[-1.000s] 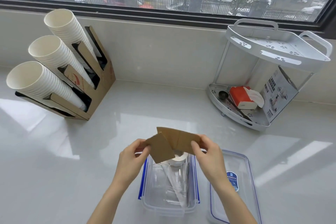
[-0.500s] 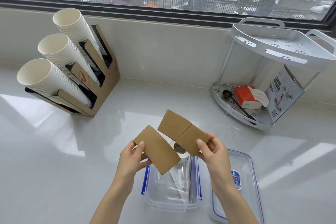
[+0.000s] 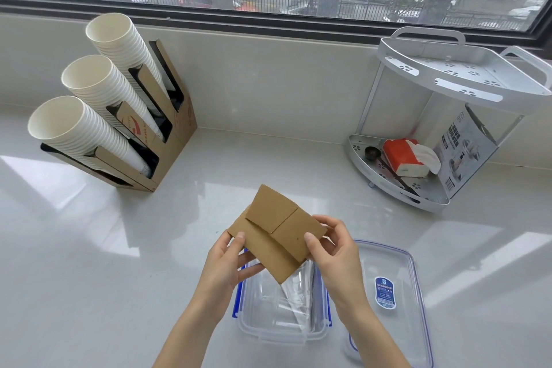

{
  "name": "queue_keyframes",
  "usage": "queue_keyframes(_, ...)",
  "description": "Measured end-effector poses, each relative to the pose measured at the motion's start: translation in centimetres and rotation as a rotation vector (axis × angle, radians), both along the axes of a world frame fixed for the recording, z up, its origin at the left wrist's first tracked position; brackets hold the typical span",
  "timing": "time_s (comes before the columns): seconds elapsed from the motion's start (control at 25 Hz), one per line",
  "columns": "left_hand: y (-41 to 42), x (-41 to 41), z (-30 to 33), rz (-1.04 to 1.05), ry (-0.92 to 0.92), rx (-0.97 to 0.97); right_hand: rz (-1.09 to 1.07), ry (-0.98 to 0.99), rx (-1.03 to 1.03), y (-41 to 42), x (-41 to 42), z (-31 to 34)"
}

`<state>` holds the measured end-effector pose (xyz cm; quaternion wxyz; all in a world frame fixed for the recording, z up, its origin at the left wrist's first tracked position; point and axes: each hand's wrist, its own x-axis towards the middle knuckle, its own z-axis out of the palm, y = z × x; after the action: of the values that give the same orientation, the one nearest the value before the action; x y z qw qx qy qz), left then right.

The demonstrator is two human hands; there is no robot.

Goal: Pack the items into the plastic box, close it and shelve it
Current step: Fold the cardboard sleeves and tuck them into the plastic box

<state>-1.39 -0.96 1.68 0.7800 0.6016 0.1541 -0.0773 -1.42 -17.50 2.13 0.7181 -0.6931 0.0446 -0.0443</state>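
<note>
Cardboard sleeves (image 3: 276, 234) overlapped in both hands, hiding plastic box (image 3: 280, 324).

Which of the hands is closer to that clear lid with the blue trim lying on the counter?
The right hand. It is just left of the clear, blue-rimmed plastic lid. The left hand is farther left, across the open clear plastic box.

White counter (image 3: 89, 248) carries cup holder (image 3: 167, 158), corner rack (image 3: 397, 191), plastic box (image 3: 268, 329), lid (image 3: 415, 293).
</note>
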Motion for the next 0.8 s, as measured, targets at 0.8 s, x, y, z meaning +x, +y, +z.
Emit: queue_keyframes(0.8, -0.54, -0.32, -0.34, -0.202, -0.034, 0.155, 0.244, 0.154, -0.305, 0.84, -0.35, -0.48)
